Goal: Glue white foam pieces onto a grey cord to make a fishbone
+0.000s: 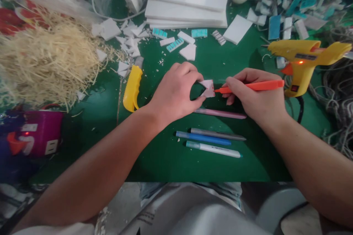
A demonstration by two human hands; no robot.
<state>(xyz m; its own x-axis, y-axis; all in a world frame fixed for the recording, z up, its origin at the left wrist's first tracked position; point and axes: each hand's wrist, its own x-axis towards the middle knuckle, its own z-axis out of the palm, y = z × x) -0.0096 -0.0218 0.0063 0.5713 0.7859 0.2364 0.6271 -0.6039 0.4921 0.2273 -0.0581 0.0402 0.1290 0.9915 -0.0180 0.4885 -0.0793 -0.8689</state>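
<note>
My left hand (180, 90) pinches a small white foam piece (209, 87) between thumb and forefinger, low over the green table. Small red marks run along the right edge of this piece. In my right hand (253, 91) is an orange-red marker pen (264, 85), held like a pencil with its tip at the foam's right edge. Just below my hands lies a pink pen (220, 113). Nearer the table's front edge rest a grey pen (217, 134), a blue pen (202, 137) and a white marker with teal ends (215, 149).
A yellow-handled cutter (132, 90) lies left of my left hand. The yellow glue gun (300, 62), its light glowing, stands at right. White foam sheets (187, 3) are stacked at the back, with foam scraps before them. Straw-like shreds (49, 58) heap up at left.
</note>
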